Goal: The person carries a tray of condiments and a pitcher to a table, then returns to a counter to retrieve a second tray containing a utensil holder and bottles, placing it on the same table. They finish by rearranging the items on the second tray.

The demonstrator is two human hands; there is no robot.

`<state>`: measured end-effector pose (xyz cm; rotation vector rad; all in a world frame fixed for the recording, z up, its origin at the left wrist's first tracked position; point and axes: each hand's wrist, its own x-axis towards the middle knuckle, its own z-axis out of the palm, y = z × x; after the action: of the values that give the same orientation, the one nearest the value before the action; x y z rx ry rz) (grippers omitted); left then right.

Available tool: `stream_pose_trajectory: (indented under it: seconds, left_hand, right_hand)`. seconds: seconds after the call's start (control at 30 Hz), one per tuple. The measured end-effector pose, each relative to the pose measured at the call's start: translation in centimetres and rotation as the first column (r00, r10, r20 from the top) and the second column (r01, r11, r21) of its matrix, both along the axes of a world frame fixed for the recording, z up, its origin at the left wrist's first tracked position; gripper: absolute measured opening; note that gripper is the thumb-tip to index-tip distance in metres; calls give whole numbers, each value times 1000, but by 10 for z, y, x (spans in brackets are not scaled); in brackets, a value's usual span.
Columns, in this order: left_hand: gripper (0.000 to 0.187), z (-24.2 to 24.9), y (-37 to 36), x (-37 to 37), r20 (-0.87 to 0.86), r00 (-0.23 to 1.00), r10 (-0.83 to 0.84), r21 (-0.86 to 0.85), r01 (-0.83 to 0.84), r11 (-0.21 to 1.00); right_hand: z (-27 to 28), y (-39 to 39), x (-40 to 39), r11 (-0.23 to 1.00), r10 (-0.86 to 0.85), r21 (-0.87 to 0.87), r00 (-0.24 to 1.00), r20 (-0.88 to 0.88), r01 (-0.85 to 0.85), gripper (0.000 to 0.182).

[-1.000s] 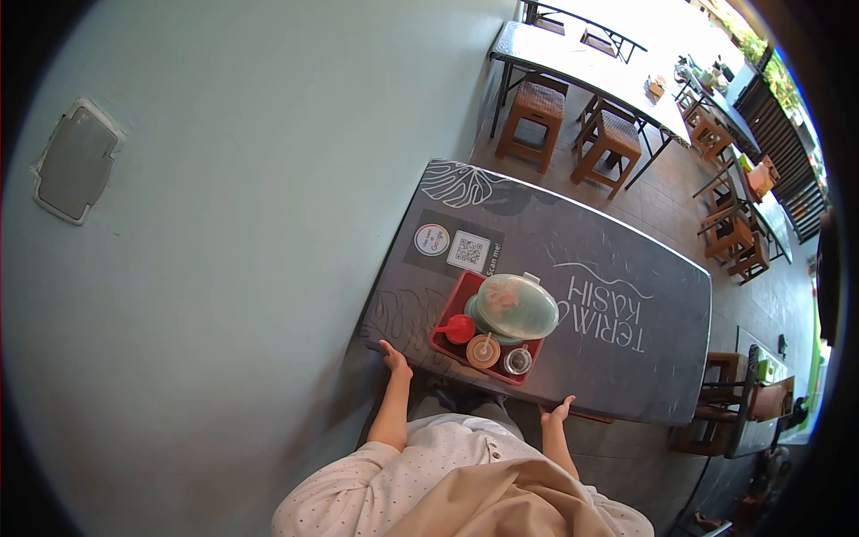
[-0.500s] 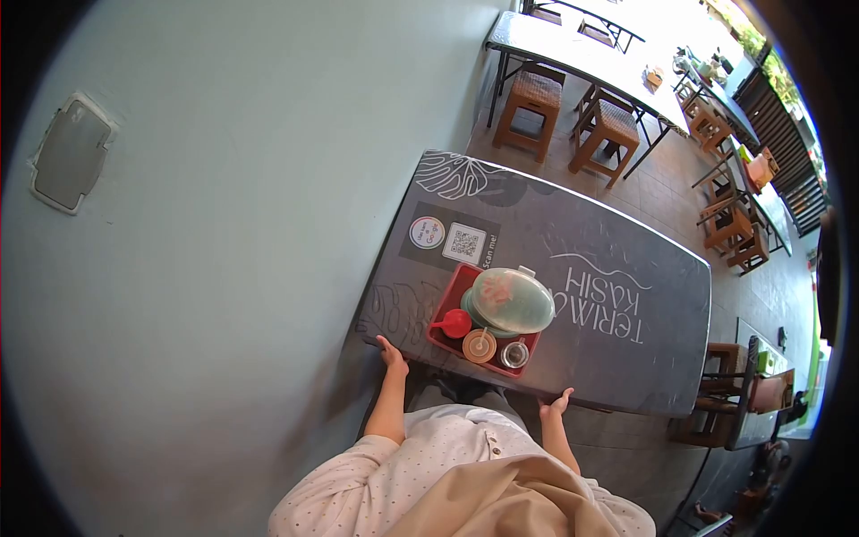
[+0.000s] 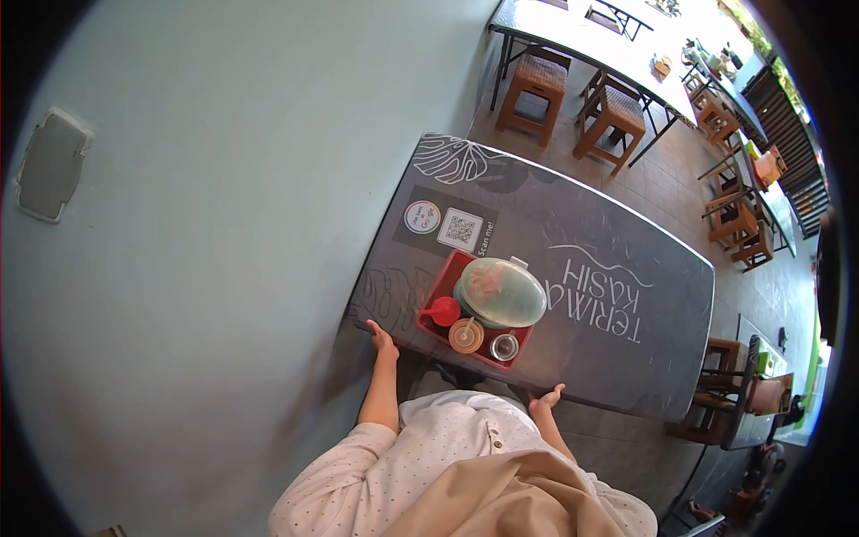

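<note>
A dark grey table [image 3: 626, 349] with white lettering stands in front of me, close along the wall. My left hand [image 3: 383, 342] grips its near edge by the left corner, thumb on top and the other fingers hidden underneath. Farther right, my right hand [image 3: 544, 401] holds the same edge, its thumb up and its fingers out of sight below. Between them on the tabletop sits a red tray [image 3: 436, 302]. In it are a green container with a clear lid [image 3: 503, 294], a red lidded pot [image 3: 442, 311], a jar with an orange-brown lid [image 3: 465, 336] and a small glass jar [image 3: 504, 347].
A pale green wall [image 3: 242, 179] with a grey panel [image 3: 54, 166] runs along my left. Beyond the table stand brown stools [image 3: 537, 85] and a long white-topped table [image 3: 591, 40]. More tables and stools line the right side, including a dark table [image 3: 747, 430].
The table, tray and both hands have shifted slightly up and left in view. The surroundings shifted a little too, as the camera turned. Both hands stay on the table edge.
</note>
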<state>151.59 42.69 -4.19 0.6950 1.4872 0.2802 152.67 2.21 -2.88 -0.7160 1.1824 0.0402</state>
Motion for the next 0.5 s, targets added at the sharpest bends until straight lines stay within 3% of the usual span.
stream_pose_trajectory:
  seconds: [0.1, 0.23, 0.5]
  left_hand:
    - [89, -1, -1, -5, 84, 996, -16, -42, 20, 999]
    - [87, 13, -4, -7, 206, 979, 9, -59, 3, 998]
    - [89, 10, -3, -5, 186, 982, -23, -63, 36, 997]
  right_hand:
    - [1, -1, -2, 997, 23, -75, 999, -24, -25, 62]
    - [1, -3, -3, 999, 39, -19, 999, 25, -38, 63]
    - [4, 1, 0, 1000, 24, -5, 1000, 17, -24, 67]
